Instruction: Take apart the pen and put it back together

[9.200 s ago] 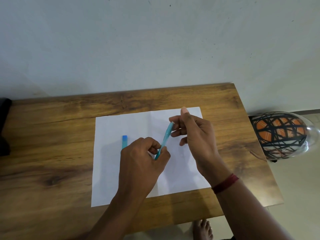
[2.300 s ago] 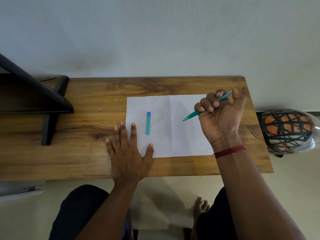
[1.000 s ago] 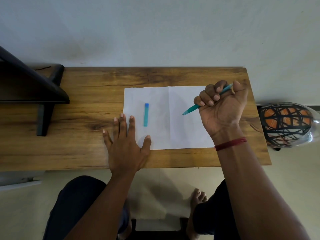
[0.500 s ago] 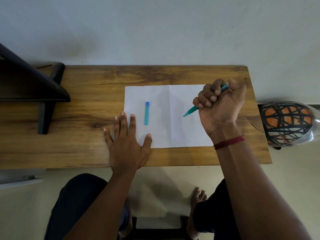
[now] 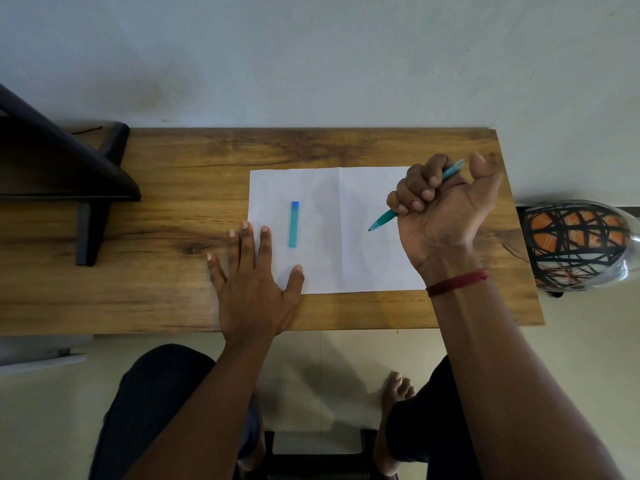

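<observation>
Nearest the camera, below the near edge of the wooden table (image 5: 138,299), the person's dark-clad knees (image 5: 156,393) and a bare foot (image 5: 394,396) show over a pale floor. From there two bare forearms reach up onto the table.

The sheet of white paper (image 5: 325,265) lying on the table serves as the landmark. The left hand (image 5: 254,289) lies flat and fully spread, palm down, holding nothing; it covers the paper's near left corner, with the thumb and forefinger on the sheet and the other fingers on the wood just left of it. On the paper's left half, just beyond that thumb and not touching the hand, lies the teal pen cap (image 5: 294,224) with its blue end pointing away from the person.

At the paper's right edge the right hand (image 5: 443,216) is closed in a fist around the teal pen (image 5: 382,220), palm turned up, thumb standing free. The writing tip slants down and left toward the paper's right half; whether it touches cannot be told. The pen's back end pokes out past the knuckles. A red thread band (image 5: 457,283) circles that wrist.

Right of the paper, off the table's end, sits an orange ball in black netting (image 5: 575,244). Far left of the paper stands a black stand (image 5: 86,181). Beyond the paper's far edge rises a pale wall (image 5: 311,57).
</observation>
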